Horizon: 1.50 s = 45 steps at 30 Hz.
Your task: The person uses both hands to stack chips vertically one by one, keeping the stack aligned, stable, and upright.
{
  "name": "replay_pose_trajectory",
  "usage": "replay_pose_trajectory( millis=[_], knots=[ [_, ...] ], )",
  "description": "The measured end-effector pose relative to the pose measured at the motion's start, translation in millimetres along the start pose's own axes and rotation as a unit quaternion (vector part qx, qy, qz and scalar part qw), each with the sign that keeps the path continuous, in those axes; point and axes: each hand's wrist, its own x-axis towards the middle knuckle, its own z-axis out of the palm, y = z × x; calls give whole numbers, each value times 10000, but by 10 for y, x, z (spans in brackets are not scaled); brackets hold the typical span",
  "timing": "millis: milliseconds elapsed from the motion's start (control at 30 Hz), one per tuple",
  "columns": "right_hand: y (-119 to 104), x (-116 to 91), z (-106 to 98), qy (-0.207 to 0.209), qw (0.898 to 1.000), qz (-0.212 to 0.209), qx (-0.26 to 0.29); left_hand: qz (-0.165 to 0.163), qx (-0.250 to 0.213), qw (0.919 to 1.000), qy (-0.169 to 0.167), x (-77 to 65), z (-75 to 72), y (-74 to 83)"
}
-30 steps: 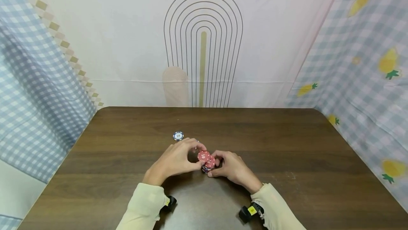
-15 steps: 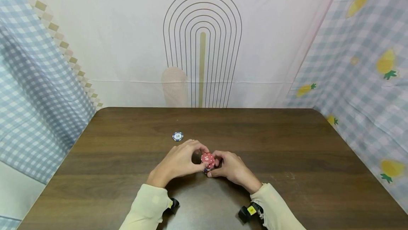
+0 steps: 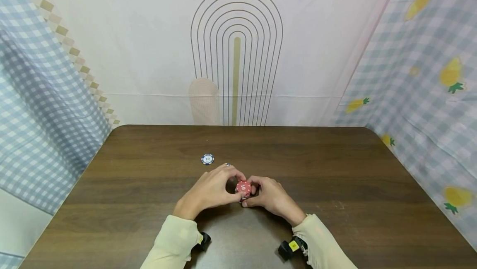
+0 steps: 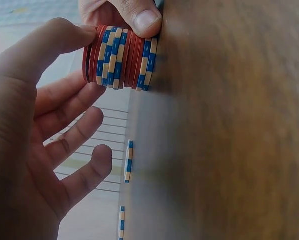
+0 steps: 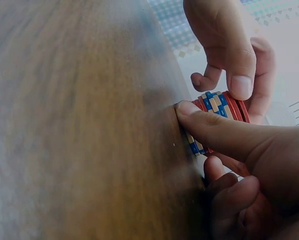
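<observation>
A stack of poker chips, red layers alternating with blue-and-cream ones, stands upright on the table between the two hands. On top lies a red chip marked 10. My left hand pinches the uppermost red chips between thumb and forefinger; its other fingers are spread apart. In the left wrist view a thin dark gap shows just under the top chip. My right hand grips the lower part of the stack from the right, its thumb along the near side close to the tabletop.
A blue-and-white chip marked 10 lies flat beyond the left hand. Another blue-and-white chip is mostly hidden behind that hand's knuckles. The brown wooden table ends at a patterned white cloth at the back.
My left hand has moved slightly right and toward me, bringing a red chip from the stack's upper left edge squarely onto its top. The right hand has stayed in place.
</observation>
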Motion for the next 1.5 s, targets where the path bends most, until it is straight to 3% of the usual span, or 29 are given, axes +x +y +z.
replay_pose_trajectory(
  millis=[467, 667, 900, 1100, 1233, 1500],
  knots=[
    [-48, 6, -1, -34, 9999, -108, 15, -2, -118, 9999, -123, -41, -48, 16],
    [-48, 13, -30, 46, 10000, -49, 30, 63, -56, 10000, 35, -15, -117, -46],
    [-26, 29, -4, 24, 10000, -51, 64, -365, -284, 9982, 373, -135, -232, -184],
    [-1, -6, 17, 45, 10000, -19, 7, -1007, -347, 9913, 775, -229, -228, -310],
    [-3, -13, 19, 83, 10000, -35, -22, -1212, -507, 9859, 1040, -213, -261, -433],
    [-20, -14, 18, 89, 9999, 4, -49, -1603, -660, 9793, 1045, -103, -358, -672]
  ],
)
